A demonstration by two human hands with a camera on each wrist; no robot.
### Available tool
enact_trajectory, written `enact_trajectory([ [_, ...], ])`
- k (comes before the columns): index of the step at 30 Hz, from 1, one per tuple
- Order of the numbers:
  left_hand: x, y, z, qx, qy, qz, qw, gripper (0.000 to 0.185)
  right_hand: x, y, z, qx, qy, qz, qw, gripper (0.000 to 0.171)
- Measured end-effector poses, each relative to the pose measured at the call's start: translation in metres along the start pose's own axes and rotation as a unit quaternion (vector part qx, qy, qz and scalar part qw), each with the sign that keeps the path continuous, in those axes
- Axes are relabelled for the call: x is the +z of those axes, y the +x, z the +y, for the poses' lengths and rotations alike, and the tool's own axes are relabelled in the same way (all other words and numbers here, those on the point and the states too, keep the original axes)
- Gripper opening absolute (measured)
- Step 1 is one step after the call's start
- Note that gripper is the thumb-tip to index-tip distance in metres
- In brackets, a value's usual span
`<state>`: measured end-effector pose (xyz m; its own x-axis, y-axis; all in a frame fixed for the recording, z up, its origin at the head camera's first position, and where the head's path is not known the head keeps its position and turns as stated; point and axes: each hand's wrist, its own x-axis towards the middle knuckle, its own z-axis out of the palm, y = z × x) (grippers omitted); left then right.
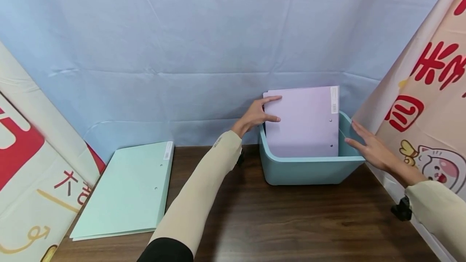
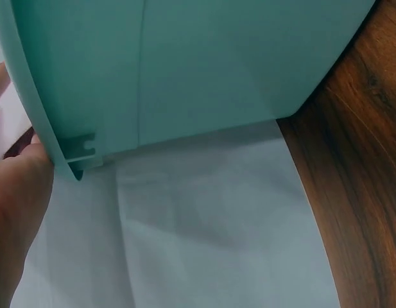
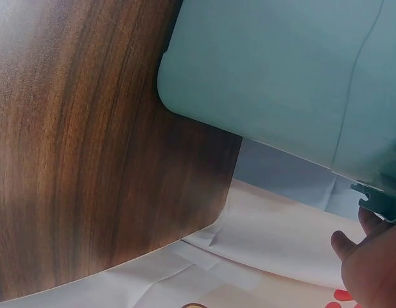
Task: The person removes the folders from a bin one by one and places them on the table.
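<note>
A purple binder [image 1: 300,124] with a white barcode label stands slightly tilted inside the blue-green plastic bin [image 1: 302,173]. My left hand [image 1: 253,114] is at the binder's left edge, thumb and index finger stretched across its front cover; the other fingers are hidden. In the left wrist view, part of that hand [image 2: 18,199] shows beside the bin's rim [image 2: 31,96]. My right hand [image 1: 375,151] rests at the bin's right rim with its fingers straight. The right wrist view has this hand [image 3: 377,263] by the bin's end wall [image 3: 268,70], below a small hooked clip.
A mint-green binder [image 1: 127,189] lies flat on the left of the brown wooden table [image 1: 291,221]. Behind the table hangs a pale blue cloth [image 1: 204,43]. Printed sheets flank both sides, the right one [image 1: 418,92] close to the bin.
</note>
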<state>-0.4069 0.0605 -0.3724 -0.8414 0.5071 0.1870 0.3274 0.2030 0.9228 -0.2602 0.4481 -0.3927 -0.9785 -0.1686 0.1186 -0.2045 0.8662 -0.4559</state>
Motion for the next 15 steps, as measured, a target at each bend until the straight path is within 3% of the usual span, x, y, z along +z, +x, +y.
enact_trajectory([
  [9, 0.008, -0.003, 0.004, 0.004, 0.003, -0.004, 1.0, 0.078, 0.001, -0.001, 0.0, -0.003, -0.004, 0.004, 1.0, 0.084],
  [15, 0.015, -0.007, 0.009, 0.024, -0.001, -0.025, 0.9994, 0.08, -0.001, 0.0, -0.001, -0.001, -0.004, -0.002, 1.0, 0.084],
])
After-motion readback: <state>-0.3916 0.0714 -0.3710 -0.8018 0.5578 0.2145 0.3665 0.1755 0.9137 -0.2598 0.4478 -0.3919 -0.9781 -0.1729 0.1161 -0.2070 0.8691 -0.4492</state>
